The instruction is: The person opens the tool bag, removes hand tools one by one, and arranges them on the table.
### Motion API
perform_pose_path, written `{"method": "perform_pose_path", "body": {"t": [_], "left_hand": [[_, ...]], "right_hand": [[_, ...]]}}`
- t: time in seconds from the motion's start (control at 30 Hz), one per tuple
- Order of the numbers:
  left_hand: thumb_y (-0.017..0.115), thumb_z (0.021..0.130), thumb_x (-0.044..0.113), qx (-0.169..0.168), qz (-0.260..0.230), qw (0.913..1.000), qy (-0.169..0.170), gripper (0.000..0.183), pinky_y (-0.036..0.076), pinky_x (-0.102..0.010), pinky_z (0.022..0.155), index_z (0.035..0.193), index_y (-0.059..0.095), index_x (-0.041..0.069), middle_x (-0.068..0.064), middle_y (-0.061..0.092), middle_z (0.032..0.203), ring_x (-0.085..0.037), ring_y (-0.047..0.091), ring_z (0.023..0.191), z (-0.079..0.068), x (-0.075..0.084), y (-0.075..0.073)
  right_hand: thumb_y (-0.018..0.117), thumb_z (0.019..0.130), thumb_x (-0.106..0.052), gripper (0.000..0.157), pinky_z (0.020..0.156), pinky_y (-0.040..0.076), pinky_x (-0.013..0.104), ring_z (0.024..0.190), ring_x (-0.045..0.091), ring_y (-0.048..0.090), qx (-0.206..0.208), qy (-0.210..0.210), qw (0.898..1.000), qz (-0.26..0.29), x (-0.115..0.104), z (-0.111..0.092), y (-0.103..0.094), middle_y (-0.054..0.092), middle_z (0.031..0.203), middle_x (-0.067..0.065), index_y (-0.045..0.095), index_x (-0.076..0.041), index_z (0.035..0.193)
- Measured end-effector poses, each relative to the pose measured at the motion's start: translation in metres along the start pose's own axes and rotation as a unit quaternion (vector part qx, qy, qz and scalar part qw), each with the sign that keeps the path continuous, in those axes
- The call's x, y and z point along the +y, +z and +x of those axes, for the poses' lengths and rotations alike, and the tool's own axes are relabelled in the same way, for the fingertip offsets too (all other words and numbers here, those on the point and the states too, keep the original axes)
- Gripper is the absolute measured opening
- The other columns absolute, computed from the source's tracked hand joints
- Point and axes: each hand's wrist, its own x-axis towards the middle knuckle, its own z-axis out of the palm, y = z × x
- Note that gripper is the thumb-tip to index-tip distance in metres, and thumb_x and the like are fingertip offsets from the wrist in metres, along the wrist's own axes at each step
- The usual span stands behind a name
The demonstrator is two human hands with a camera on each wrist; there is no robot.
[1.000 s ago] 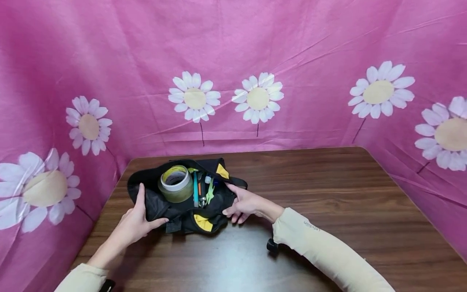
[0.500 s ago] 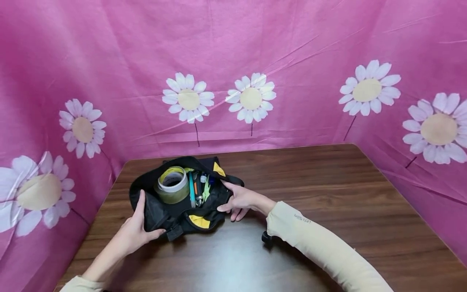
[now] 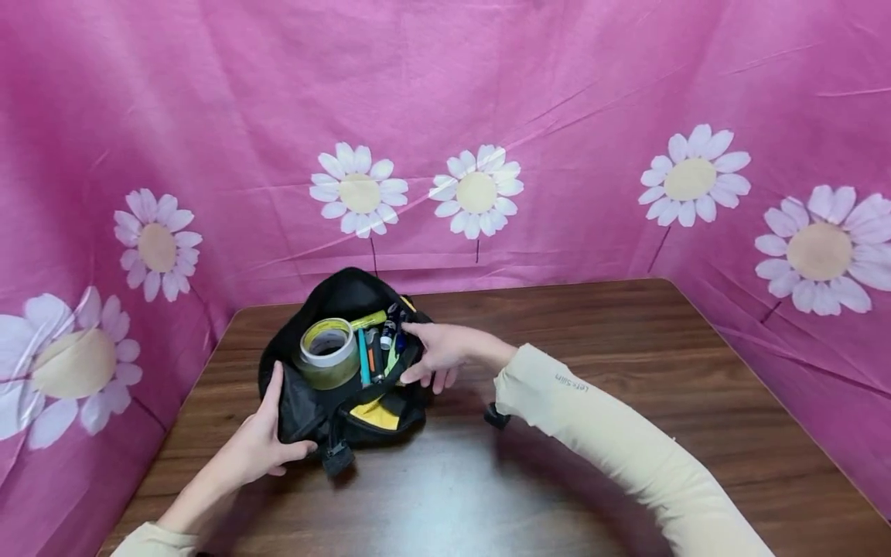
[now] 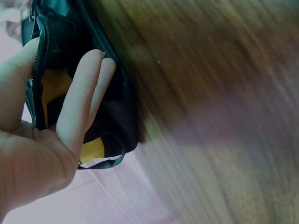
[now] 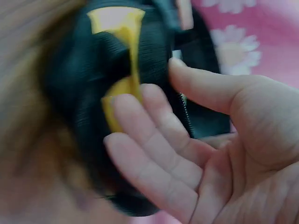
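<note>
A black tool bag (image 3: 348, 292) with yellow patches stands unzipped at the table's left, its far rim raised. My left hand (image 3: 257, 445) grips its left end; in the left wrist view the zip edge runs between thumb and fingers (image 4: 77, 105). On the other end, my right hand (image 3: 442, 352) holds the rim, thumb at the zip and fingers (image 5: 145, 158) along the outside. Inside the bag sits a wide roll of clear tape (image 3: 329, 371). Beside the tape lie a teal pen-like stick (image 3: 363, 357), a black-and-orange tool (image 3: 377, 356) and a dark marker-like tube (image 3: 387, 334).
The bag rests on a brown wooden table (image 3: 557, 340). Behind it hangs a pink cloth (image 3: 431, 77) with white daisies, which also closes off both sides. A black strap end (image 3: 339, 458) hangs at the bag's front.
The bag's far rim has risen and its mouth gapes wider, showing more of the contents. My right hand has shifted left and slightly up with the rim. My left hand keeps its hold.
</note>
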Motion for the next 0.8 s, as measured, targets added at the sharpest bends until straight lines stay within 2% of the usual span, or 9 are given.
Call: {"method": "perform_pose_path", "body": {"t": [0.13,0.2,0.23,0.3,0.33,0.4,0.5,0.6,0.8], "left_hand": [[0.088,0.08,0.011,-0.017,0.003,0.9998,0.009,0.138,0.059,-0.041,0.05,0.157,-0.025,0.029,-0.056,0.037,0.126,-0.031,0.069,0.076,0.0,0.008,-0.007],[0.086,0.082,0.017,-0.021,-0.002,0.9997,0.008,0.134,0.059,-0.043,0.052,0.157,-0.025,0.029,-0.054,0.03,0.135,-0.034,0.069,0.083,0.0,0.014,-0.013],[0.085,0.085,0.021,-0.018,0.0,0.9998,0.003,0.131,0.06,-0.044,0.053,0.157,-0.024,0.03,-0.052,0.037,0.129,-0.034,0.069,0.084,-0.001,0.017,-0.015],[0.081,0.089,0.032,-0.01,0.003,0.9999,-0.01,0.124,0.06,-0.045,0.054,0.157,-0.024,0.031,-0.051,0.034,0.135,-0.034,0.069,0.087,-0.003,0.026,-0.019],[0.078,0.091,0.037,-0.003,0.007,0.9998,-0.017,0.121,0.06,-0.046,0.055,0.157,-0.023,0.032,-0.05,0.027,0.143,-0.033,0.07,0.087,-0.004,0.03,-0.02],[0.073,0.092,0.049,0.013,0.033,0.9987,-0.035,0.116,0.06,-0.044,0.055,0.157,-0.022,0.034,-0.046,0.045,0.132,-0.029,0.071,0.077,-0.006,0.041,-0.019],[0.07,0.089,0.062,0.03,0.089,0.9944,-0.047,0.119,0.058,-0.039,0.053,0.157,-0.023,0.032,-0.032,0.067,0.102,-0.026,0.069,0.064,-0.006,0.055,-0.015],[0.071,0.083,0.068,0.046,0.145,0.9876,-0.04,0.127,0.053,-0.036,0.054,0.157,-0.024,0.026,-0.01,0.065,0.065,-0.024,0.065,0.054,-0.003,0.063,-0.01],[0.075,0.079,0.068,0.064,0.202,0.9774,-0.001,0.136,0.051,-0.036,0.063,0.157,-0.021,0.012,-0.004,0.059,0.058,-0.017,0.061,0.054,-0.006,0.06,-0.001]], "right_hand": [[0.075,0.095,-0.022,0.084,0.064,0.061,0.042,0.076,0.031,0.072,-0.004,-0.059,0.998,-0.005,-0.035,-0.01,-0.019,0.072,0.095,0.017,0.024,-0.013,0.16],[0.074,0.096,-0.018,0.073,0.069,0.062,0.041,0.085,0.033,0.071,0.001,-0.107,0.994,0.019,-0.05,-0.011,-0.026,0.071,0.099,0.014,0.033,-0.011,0.156],[0.073,0.096,-0.016,0.068,0.071,0.062,0.041,0.089,0.032,0.07,0.005,-0.13,0.991,0.032,-0.056,-0.01,-0.028,0.071,0.101,0.013,0.037,-0.01,0.154],[0.071,0.097,-0.014,0.061,0.079,0.061,0.04,0.098,0.028,0.068,0.013,-0.168,0.984,0.063,-0.066,-0.006,-0.032,0.07,0.107,0.012,0.042,-0.009,0.15],[0.07,0.098,-0.014,0.058,0.083,0.06,0.041,0.102,0.026,0.068,0.017,-0.181,0.98,0.079,-0.07,-0.003,-0.032,0.07,0.111,0.011,0.044,-0.009,0.149],[0.069,0.098,-0.013,0.054,0.091,0.057,0.041,0.109,0.023,0.067,0.027,-0.194,0.974,0.114,-0.076,0.005,-0.031,0.069,0.117,0.01,0.046,-0.009,0.147],[0.069,0.098,-0.012,0.053,0.1,0.052,0.046,0.114,0.022,0.066,0.037,-0.193,0.965,0.172,-0.079,0.024,-0.025,0.066,0.123,0.01,0.048,-0.01,0.147],[0.071,0.096,-0.01,0.055,0.1,0.052,0.045,0.112,0.021,0.066,0.053,-0.183,0.962,0.195,-0.074,0.046,-0.013,0.064,0.128,0.013,0.048,-0.009,0.147],[0.077,0.09,-0.007,0.071,0.093,0.054,0.045,0.107,0.021,0.063,0.06,-0.102,0.983,0.143,-0.039,0.068,0.013,0.054,0.142,0.022,0.041,-0.005,0.152]]}}
